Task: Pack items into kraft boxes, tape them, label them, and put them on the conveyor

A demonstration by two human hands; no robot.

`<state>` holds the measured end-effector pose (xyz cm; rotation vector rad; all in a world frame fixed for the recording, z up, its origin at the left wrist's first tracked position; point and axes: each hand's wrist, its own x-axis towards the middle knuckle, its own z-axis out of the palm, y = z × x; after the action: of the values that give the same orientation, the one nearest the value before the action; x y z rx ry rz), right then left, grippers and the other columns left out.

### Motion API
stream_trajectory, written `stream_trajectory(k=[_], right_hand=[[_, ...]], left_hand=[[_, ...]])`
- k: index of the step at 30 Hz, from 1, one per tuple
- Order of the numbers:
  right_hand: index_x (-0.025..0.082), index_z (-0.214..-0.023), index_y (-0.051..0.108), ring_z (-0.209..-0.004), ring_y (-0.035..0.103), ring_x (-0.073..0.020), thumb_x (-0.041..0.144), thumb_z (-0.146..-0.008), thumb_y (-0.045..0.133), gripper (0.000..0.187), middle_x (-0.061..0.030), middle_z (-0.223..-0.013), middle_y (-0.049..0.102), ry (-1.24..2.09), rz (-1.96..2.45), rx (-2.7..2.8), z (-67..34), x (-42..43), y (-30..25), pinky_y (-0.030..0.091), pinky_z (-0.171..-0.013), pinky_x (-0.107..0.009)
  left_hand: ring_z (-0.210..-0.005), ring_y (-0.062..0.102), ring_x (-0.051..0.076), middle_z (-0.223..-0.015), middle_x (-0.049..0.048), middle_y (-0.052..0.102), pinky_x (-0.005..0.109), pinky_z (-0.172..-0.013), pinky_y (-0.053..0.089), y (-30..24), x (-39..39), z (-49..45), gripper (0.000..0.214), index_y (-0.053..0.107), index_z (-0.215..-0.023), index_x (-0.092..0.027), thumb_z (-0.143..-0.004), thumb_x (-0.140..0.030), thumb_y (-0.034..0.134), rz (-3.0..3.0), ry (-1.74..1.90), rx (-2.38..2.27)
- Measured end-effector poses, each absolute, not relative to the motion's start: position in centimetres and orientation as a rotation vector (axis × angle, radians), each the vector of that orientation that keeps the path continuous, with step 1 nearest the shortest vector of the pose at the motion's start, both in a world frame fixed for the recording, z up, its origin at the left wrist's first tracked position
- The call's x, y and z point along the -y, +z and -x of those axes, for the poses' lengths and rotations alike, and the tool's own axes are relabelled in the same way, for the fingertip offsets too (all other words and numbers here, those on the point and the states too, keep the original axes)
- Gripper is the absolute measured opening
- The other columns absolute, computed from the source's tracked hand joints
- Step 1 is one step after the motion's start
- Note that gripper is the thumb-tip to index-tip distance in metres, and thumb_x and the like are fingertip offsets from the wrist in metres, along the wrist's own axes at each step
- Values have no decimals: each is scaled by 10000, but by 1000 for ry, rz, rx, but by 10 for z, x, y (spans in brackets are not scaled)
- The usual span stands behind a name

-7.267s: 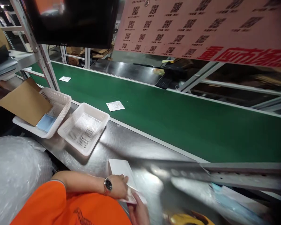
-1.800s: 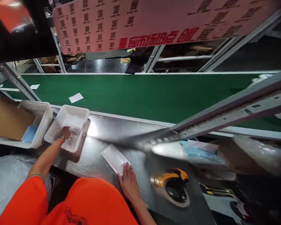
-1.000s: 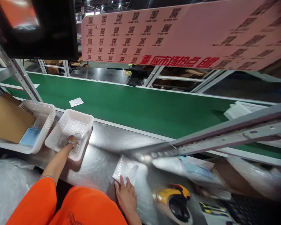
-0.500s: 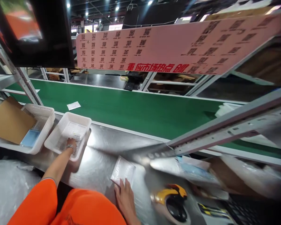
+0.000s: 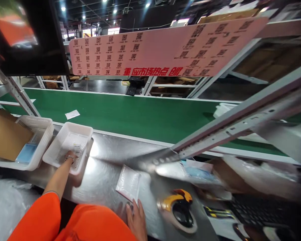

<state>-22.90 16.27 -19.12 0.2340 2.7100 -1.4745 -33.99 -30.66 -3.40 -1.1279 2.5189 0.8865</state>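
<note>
My left hand (image 5: 71,156) reaches down into a white perforated plastic basket (image 5: 86,131). Its fingers are bent downward and mostly out of sight, so I cannot tell whether they grip anything. Just beyond them, a small clear packet with a printed label (image 5: 76,147) seems to lie on the basket floor. On the metal bench, a flat bubble-wrap packet (image 5: 128,183) lies in front of my right hand (image 5: 136,217). That hand is open, with fingers spread and the fingertips at the near edge of the packet.
Left of the basket stand stacked baskets (image 5: 43,140) with cardboard (image 5: 8,134) and a blue packet (image 5: 26,153). A tape dispenser (image 5: 179,211) and a keyboard (image 5: 259,209) are on the right. Behind runs a green conveyor (image 5: 140,113) carrying a white packet (image 5: 72,114); a metal post (image 5: 228,118) slants across.
The view has swung slightly to the right. My right hand has slid back from the bubble-wrap packet toward its near edge. My left hand remains inside the basket.
</note>
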Motion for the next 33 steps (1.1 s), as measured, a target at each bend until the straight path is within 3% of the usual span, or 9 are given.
stream_trajectory(k=[4, 7, 11, 13, 15, 18, 23, 28, 33], right_hand=[[255, -1241, 742, -1613, 509, -514, 959, -790, 532, 861, -215, -1624, 634, -1518, -321, -2663, 226, -163, -181, 450, -1340, -683], [256, -1155, 786, -1525, 607, -504, 937, -751, 581, 819, -219, -1519, 723, -1574, -384, -2613, 229, -161, -164, 517, -1280, -650], [253, -987, 849, -1004, 811, -422, 866, -744, 652, 689, -152, -1030, 864, -1677, -322, -2397, 244, -151, -120, 666, -934, -561], [242, -900, 858, -739, 744, -323, 858, -761, 682, 655, -91, -800, 814, -1727, -261, -2294, 255, -140, -89, 625, -734, -465], [233, -831, 850, -614, 639, -240, 863, -757, 739, 644, -59, -713, 771, -1827, -226, -2192, 265, -126, -57, 543, -625, -387], [221, -774, 832, -630, 627, -202, 864, -712, 841, 646, -61, -741, 788, -2028, -216, -2004, 279, -103, -18, 533, -640, -352], [239, -1006, 881, -927, 779, -274, 778, -656, 971, 649, -90, -1012, 873, -2305, -361, -1644, 283, -91, 6, 627, -769, -374], [245, -915, 857, -970, 815, -295, 757, -699, 969, 567, -78, -949, 873, -2400, -403, -1539, 272, -103, 1, 621, -747, -366], [240, -914, 841, -924, 839, -299, 753, -644, 1003, 602, -72, -905, 874, -2411, -471, -1541, 268, -111, -7, 604, -737, -362]], left_hand=[[-1021, 786, 233, -1020, 61, 802, 441, -986, 643, -30, 309, 340, 294, 745, -977, -150, -1018, -428, 830, 1214, 913, -2412], [-943, 770, 197, -975, 23, 786, 394, -931, 640, -23, 307, 343, 260, 745, -975, -145, -1037, -389, 809, 1233, 1046, -2419], [-876, 744, 200, -868, 53, 770, 323, -816, 574, -9, 293, 353, 197, 735, -980, -117, -1051, -300, 722, 1193, 1355, -2508], [-854, 731, 206, -856, 71, 771, 304, -759, 538, -3, 274, 356, 231, 743, -989, -110, -1045, -325, 680, 1104, 1525, -2542], [-804, 714, 194, -864, 75, 782, 293, -719, 526, 0, 244, 354, 282, 759, -965, -125, -1005, -397, 700, 961, 1671, -2539], [-728, 694, 186, -837, 82, 792, 289, -660, 526, 4, 182, 339, 372, 792, -912, -140, -877, -510, 808, 625, 1965, -2377], [-678, 690, 189, -820, 118, 818, 296, -619, 539, 12, 88, 305, 496, 841, -913, -120, -763, -588, 907, 296, 2187, -2012], [-680, 704, 195, -876, 129, 851, 309, -626, 569, 12, 57, 297, 459, 858, -928, -129, -752, -550, 905, 305, 2148, -1975], [-714, 731, 218, -921, 147, 873, 323, -645, 580, 10, 50, 296, 438, 858, -904, -130, -728, -528, 903, 327, 2121, -1978]])
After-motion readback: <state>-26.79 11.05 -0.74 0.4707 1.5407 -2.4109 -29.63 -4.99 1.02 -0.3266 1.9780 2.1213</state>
